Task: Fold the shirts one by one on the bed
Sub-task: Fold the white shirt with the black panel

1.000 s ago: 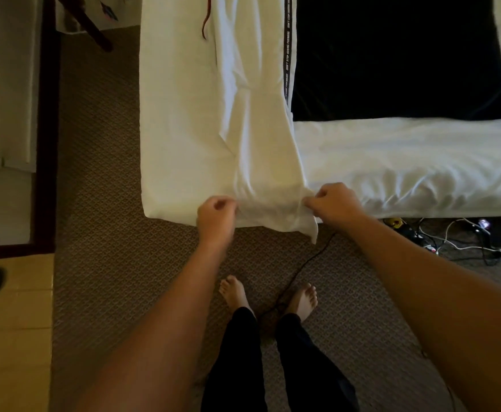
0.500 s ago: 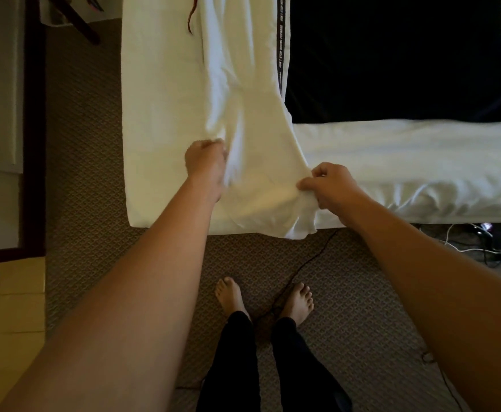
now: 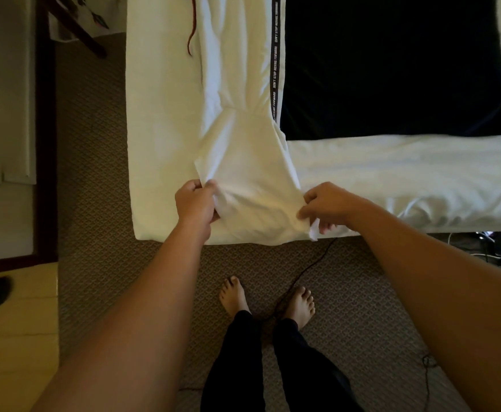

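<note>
Left hand (image 3: 195,203), right hand (image 3: 326,203) – arms outstretched, pinching white shirt (image 3: 243,162) hem.

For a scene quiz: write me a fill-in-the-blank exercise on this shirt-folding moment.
1. Both hands grip the near end of the ____ shirt.
2. The left hand holds the shirt's ____ corner.
3. To the right of the white shirt, a ____ cloth lies on the bed.
4. The person's feet are ____.

Missing words: white; left; black; bare
</note>
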Demonstrator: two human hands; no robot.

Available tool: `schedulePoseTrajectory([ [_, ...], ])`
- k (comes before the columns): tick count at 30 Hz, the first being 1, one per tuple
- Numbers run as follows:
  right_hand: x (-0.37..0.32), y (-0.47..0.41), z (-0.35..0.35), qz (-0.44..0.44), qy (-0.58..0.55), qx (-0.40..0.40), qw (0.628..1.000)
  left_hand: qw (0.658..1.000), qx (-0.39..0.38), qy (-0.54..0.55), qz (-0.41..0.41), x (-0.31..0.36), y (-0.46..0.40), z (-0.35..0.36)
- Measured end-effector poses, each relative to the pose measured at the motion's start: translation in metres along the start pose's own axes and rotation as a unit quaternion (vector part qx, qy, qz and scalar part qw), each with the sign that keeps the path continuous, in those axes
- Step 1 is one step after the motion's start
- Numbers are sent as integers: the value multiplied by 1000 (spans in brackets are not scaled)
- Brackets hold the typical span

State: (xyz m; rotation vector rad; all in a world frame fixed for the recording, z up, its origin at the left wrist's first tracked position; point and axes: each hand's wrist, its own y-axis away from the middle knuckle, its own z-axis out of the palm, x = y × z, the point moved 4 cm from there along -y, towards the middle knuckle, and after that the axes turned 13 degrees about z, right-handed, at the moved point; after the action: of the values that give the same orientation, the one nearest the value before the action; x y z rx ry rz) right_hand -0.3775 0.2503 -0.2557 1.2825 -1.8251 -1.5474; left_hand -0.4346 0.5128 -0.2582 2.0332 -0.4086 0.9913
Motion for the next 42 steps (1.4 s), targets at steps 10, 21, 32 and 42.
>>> schedulePoseTrajectory([
  [10, -15, 4, -29, -34, 92, 152, 984, 999, -26, -1, -26, 13, 3, 2],
  [21, -75, -14, -59, -105, 39, 206, 972, 994, 15, 95, -51, 55, -48, 15],
  [32, -241, -63, -121, -144, 31, 245, 958, 978, -104, 134, -119, 121, -145, 34],
  [42, -410, -118, -155, -190, 101, 283, 935, 975, -202, 90, -35, 165, -241, 48],
])
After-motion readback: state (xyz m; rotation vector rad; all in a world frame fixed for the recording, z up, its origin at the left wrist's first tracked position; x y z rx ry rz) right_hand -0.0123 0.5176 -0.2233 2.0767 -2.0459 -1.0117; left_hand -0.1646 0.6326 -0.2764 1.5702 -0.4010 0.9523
